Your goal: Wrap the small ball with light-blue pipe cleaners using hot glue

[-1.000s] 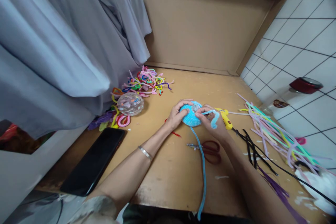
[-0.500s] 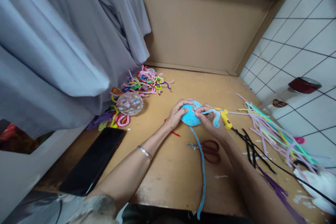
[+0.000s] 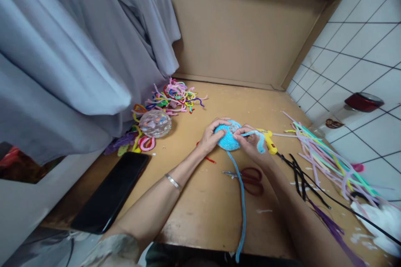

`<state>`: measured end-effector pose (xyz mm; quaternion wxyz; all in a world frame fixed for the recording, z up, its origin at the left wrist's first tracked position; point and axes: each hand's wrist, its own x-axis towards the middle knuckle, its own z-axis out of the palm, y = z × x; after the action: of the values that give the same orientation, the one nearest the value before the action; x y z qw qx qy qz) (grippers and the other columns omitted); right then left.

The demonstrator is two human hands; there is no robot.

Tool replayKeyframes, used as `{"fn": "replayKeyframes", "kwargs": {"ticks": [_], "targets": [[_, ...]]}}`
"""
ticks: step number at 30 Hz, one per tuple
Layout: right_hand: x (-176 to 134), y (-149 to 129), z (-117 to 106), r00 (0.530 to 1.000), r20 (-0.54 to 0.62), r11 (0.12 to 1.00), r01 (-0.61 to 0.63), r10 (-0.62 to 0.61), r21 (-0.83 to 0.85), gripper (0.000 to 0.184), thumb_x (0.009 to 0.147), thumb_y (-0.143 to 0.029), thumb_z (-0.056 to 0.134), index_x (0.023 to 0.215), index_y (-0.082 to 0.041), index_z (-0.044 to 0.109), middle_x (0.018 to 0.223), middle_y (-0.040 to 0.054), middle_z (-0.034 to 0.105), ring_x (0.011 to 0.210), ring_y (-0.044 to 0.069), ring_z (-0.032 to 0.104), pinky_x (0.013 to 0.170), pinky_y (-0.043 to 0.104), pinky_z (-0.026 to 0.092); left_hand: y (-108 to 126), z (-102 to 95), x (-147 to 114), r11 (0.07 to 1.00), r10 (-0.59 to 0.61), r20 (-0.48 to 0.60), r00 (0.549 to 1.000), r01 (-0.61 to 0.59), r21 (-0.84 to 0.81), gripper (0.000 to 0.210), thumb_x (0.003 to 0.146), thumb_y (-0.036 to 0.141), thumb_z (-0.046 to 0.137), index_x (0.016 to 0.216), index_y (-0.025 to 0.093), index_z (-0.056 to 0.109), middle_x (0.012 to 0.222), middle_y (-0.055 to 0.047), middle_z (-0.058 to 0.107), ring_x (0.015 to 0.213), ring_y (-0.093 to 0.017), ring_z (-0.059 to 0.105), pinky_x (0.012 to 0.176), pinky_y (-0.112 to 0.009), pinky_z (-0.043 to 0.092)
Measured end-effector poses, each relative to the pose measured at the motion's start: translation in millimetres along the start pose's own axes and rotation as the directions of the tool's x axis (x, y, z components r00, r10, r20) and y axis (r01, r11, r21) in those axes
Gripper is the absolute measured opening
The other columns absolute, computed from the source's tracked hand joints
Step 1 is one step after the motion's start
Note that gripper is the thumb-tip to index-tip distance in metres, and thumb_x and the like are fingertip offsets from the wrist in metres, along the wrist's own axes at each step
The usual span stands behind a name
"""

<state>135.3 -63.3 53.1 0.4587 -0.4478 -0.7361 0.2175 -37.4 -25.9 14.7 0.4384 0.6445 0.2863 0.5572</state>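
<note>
A round piece wrapped in coiled blue pipe cleaner (image 3: pixel 228 141) is held over the middle of the table, with a small clear patch showing at its top. My left hand (image 3: pixel 212 137) is closed around its left side, thumb on top. At its right edge my right hand (image 3: pixel 250 142) pinches a light-blue pipe cleaner (image 3: pixel 249 133), whose free end curls back over the hand. Another blue pipe cleaner strand (image 3: pixel 243 204) hangs from the piece toward the table's front edge, crossing red-handled scissors (image 3: pixel 252 180). Just beyond my right hand lies a yellow glue gun (image 3: pixel 269 141).
A faceted clear bowl (image 3: pixel 155 124) stands at left before a heap of coloured pipe cleaners (image 3: pixel 177 96). A black phone (image 3: pixel 111 192) lies front left. Long pipe cleaners (image 3: pixel 332 158), black strips (image 3: pixel 299 177) and a jar (image 3: pixel 344 114) are at right. Cardboard (image 3: pixel 241 29) stands behind.
Almost nothing differs. The curled end of the light-blue pipe cleaner by my right hand has shifted slightly to the right; both hands keep their hold.
</note>
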Motion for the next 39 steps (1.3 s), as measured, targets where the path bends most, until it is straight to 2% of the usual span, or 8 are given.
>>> {"fn": "replayKeyframes", "kwargs": {"ticks": [4, 12, 21, 26, 39], "targets": [[-1.1, 1.5, -0.1, 1.0, 0.005, 1.0, -0.011, 0.011, 0.006, 0.016, 0.084, -0.031, 0.061, 0.073, -0.02, 0.064, 0.076, 0.0025, 0.064, 0.07, 0.016, 0.057, 0.066, 0.028, 0.044, -2.6, 1.1, 0.4, 1.0, 0.006, -0.01, 1.0, -0.006, -0.001, 0.027, 0.075, 0.03, 0.057, 0.097, 0.019, 0.069, 0.123, -0.01, 0.065, 0.121, -0.028, 0.056, 0.107, -0.044, 0.039], [-1.6, 3.7, 0.3, 1.0, 0.0, 1.0, -0.008, 0.008, 0.01, 0.017, 0.085, -0.032, 0.061, 0.073, -0.02, 0.065, 0.076, 0.0024, 0.064, 0.072, 0.016, 0.057, 0.068, 0.028, 0.044, -8.2, 5.7, 1.7, 0.99, -0.013, -0.065, 0.998, 0.004, -0.139, 0.025, 0.081, 0.032, 0.054, 0.092, 0.018, 0.072, 0.12, -0.01, 0.068, 0.12, -0.026, 0.058, 0.108, -0.042, 0.039], [-1.2, 3.6, 0.3, 1.0, -0.01, 0.999, -0.026, 0.026, 0.022, 0.016, 0.084, -0.031, 0.061, 0.073, -0.02, 0.064, 0.076, 0.0031, 0.064, 0.071, 0.016, 0.057, 0.068, 0.029, 0.044, -7.0, 5.5, 2.1, 0.998, 0.024, -0.07, 0.997, -0.028, -0.048, 0.023, 0.084, 0.031, 0.057, 0.096, 0.018, 0.072, 0.119, -0.011, 0.068, 0.118, -0.025, 0.061, 0.106, -0.042, 0.042], [-1.1, 4.5, 0.8, 1.0, -0.022, 0.999, 0.01, -0.009, 0.039, 0.015, 0.083, -0.031, 0.061, 0.073, -0.02, 0.064, 0.075, 0.0033, 0.064, 0.072, 0.017, 0.057, 0.067, 0.029, 0.044, -6.8, 5.5, 0.1, 0.998, 0.029, -0.06, 0.998, -0.033, -0.057, 0.025, 0.087, 0.034, 0.056, 0.097, 0.018, 0.071, 0.121, -0.011, 0.068, 0.12, -0.025, 0.06, 0.107, -0.042, 0.042], [-1.4, 6.6, -0.1, 1.0, 0.001, 1.0, 0.013, -0.013, 0.003, 0.017, 0.086, -0.032, 0.059, 0.073, -0.021, 0.063, 0.076, 0.0024, 0.062, 0.071, 0.016, 0.056, 0.067, 0.028, 0.042, -6.3, 5.7, -0.1, 0.997, 0.058, -0.04, 0.998, -0.06, -0.048, 0.032, 0.089, 0.045, 0.058, 0.102, 0.019, 0.071, 0.124, -0.012, 0.066, 0.121, -0.026, 0.059, 0.107, -0.043, 0.041]]}}
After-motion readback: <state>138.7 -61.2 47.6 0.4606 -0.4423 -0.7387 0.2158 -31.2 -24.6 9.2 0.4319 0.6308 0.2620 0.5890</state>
